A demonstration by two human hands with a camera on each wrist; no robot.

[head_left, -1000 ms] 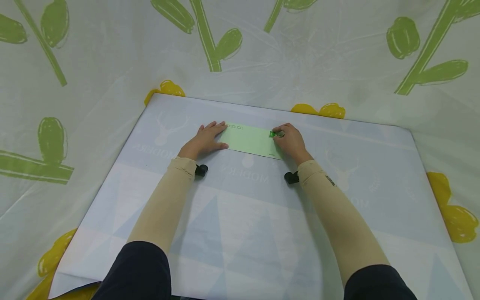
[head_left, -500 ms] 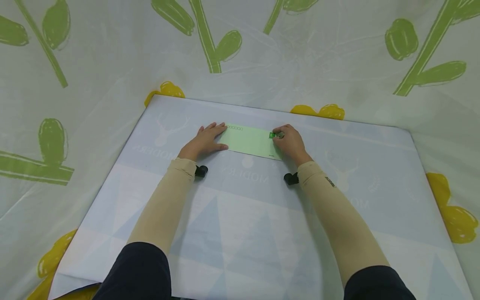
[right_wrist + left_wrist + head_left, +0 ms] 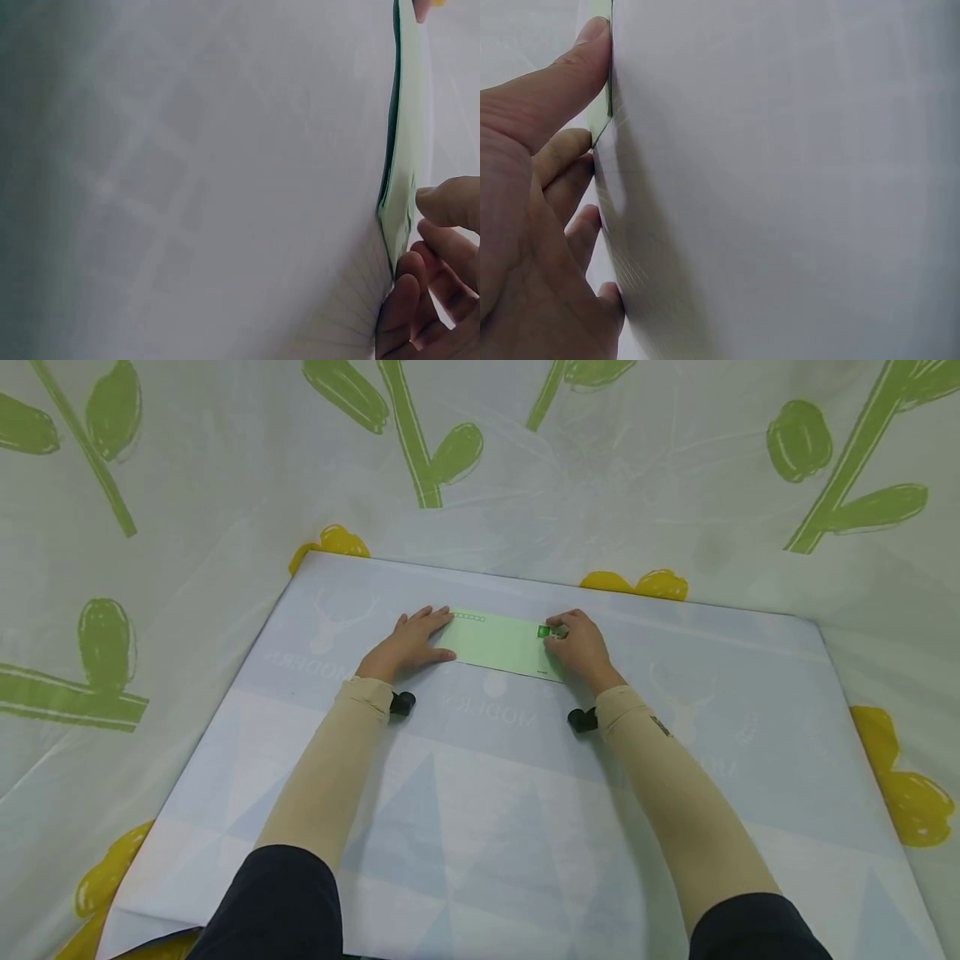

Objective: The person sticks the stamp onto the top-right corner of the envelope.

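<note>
A pale green envelope (image 3: pixel 498 642) lies flat on the table, with a row of small boxes printed at its upper left. My left hand (image 3: pixel 405 643) rests on its left end, fingers spread and thumb at the near edge. At the upper right corner sits a small green stamp (image 3: pixel 543 631). The thumb and index finger of my right hand (image 3: pixel 583 647) pinch at the stamp and partly cover it. In the right wrist view the other fingers curl beside the envelope's (image 3: pixel 403 127) end. Whether the stamp lies fully flat is hard to tell.
A pale cloth with blue triangles covers the table (image 3: pixel 487 827). Behind and around it hangs a white sheet (image 3: pixel 600 485) printed with green leaves and yellow flowers. A small black wrist camera (image 3: pixel 402 702) sits at the left wrist, another (image 3: pixel 582 719) at the right.
Both hands stay almost still on the envelope. The right fingertips and the stamp shift very slightly, and the whole view drifts down a little.
</note>
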